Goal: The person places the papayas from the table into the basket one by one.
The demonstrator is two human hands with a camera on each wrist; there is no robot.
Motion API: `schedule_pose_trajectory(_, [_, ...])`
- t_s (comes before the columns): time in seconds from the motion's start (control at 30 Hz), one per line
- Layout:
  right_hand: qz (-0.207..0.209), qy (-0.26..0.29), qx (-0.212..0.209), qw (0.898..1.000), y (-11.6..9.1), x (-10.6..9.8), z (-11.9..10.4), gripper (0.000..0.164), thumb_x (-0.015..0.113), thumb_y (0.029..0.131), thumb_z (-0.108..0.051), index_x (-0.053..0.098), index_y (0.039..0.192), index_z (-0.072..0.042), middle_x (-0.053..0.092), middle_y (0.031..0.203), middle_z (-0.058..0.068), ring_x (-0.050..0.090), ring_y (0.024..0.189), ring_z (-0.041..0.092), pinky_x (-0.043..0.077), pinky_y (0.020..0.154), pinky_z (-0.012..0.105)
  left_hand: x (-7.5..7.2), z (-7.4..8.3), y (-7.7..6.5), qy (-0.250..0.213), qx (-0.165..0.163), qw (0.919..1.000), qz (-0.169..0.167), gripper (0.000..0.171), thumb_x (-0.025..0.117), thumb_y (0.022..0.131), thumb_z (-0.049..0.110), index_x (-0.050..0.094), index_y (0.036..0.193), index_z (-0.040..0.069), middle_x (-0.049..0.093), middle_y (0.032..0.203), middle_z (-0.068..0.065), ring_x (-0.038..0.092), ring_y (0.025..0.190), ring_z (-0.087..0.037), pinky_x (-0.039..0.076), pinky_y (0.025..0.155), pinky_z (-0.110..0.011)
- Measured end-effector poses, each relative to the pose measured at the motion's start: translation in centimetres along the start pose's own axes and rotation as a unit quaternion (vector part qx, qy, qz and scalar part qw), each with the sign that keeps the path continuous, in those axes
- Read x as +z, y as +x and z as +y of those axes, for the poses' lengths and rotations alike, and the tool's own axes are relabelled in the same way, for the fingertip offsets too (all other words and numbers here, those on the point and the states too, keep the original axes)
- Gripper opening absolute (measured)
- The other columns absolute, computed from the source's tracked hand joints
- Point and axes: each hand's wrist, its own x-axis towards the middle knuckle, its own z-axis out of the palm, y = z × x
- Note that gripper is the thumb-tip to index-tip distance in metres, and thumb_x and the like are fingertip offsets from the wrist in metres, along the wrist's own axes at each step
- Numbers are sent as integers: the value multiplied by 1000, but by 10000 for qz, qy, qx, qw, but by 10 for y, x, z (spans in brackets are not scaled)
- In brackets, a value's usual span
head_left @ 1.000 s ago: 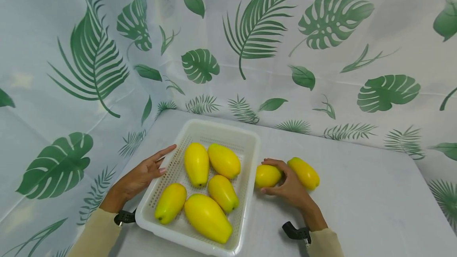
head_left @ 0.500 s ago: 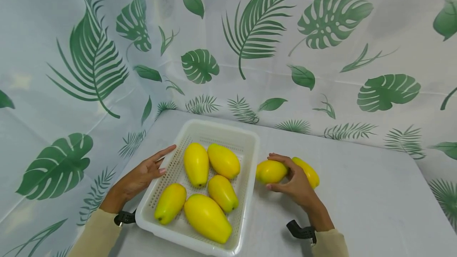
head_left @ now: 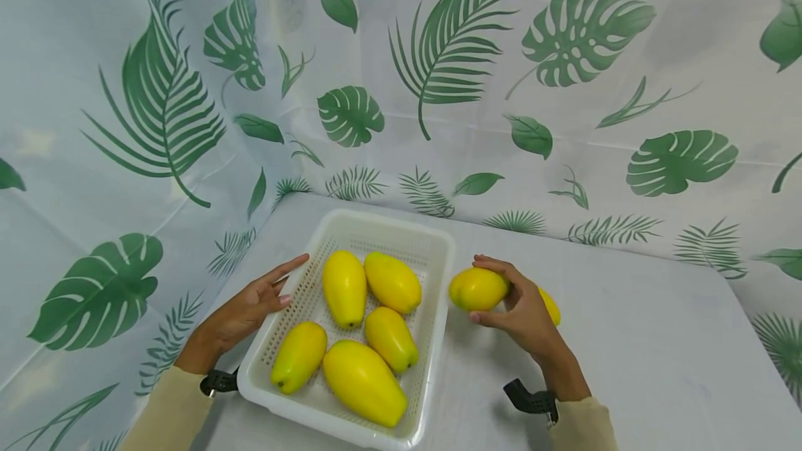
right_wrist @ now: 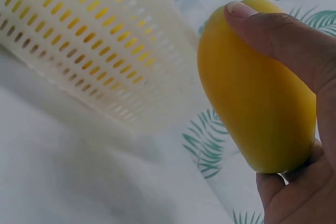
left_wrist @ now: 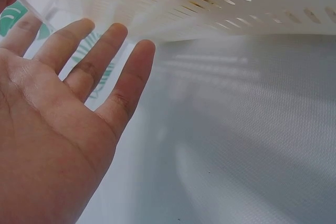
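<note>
My right hand grips a yellow mango, thumb on one side and fingers on the other. The mango is held just above the table, right of the white perforated basket; the right wrist view shows the gripped mango apart from the basket wall. Several yellow mangoes, such as a large one, lie in the basket. My left hand rests at the basket's left side, its fingers extended against the wall. Another mango lies behind my right hand, mostly hidden.
A white-covered table stretches out to the right of the basket. White cloth with green leaf prints hangs behind and on the left. Black wrist straps sit by the sleeves.
My right hand has lifted its mango off the table, a little up and to the right. The hand now covers more of the other mango. My left hand and the basket stay put.
</note>
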Motion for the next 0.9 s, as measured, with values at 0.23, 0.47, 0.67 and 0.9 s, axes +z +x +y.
schedule_pose_trajectory(0.23, [6,-39,-30,10000,8,4,-13,79,92,81,-6,56,150,-18,49,165,6,38,155,8,29,120,6,-2,-1,0,18,-31,10000,47,72,42,114,6,10,173,31,16,180,-12,50,150,-19,55,113,-37])
schedule_pose_trajectory(0.47, [-111,-142,-83,9998,17,9,-24,79,92,83,-10,56,151,-23,48,166,0,43,153,12,33,119,9,-2,0,0,9,-19,10000,18,71,42,114,7,10,173,30,16,180,-13,49,150,-21,55,113,-37])
schedule_pose_trajectory(0.67, [-183,-189,-192,9995,25,14,-29,80,93,82,-11,55,151,-27,47,166,-4,45,152,14,35,119,11,-2,0,0,-15,18,10000,0,71,42,114,7,10,173,30,15,180,-13,48,152,-22,54,114,-37])
schedule_pose_trajectory(0.9, [-219,-111,-273,9993,35,22,-36,79,93,81,-12,56,150,-27,48,165,-3,49,148,15,37,120,14,-1,0,0,-37,8,10000,-8,71,42,114,7,10,173,30,15,180,-13,48,152,-24,54,114,-37])
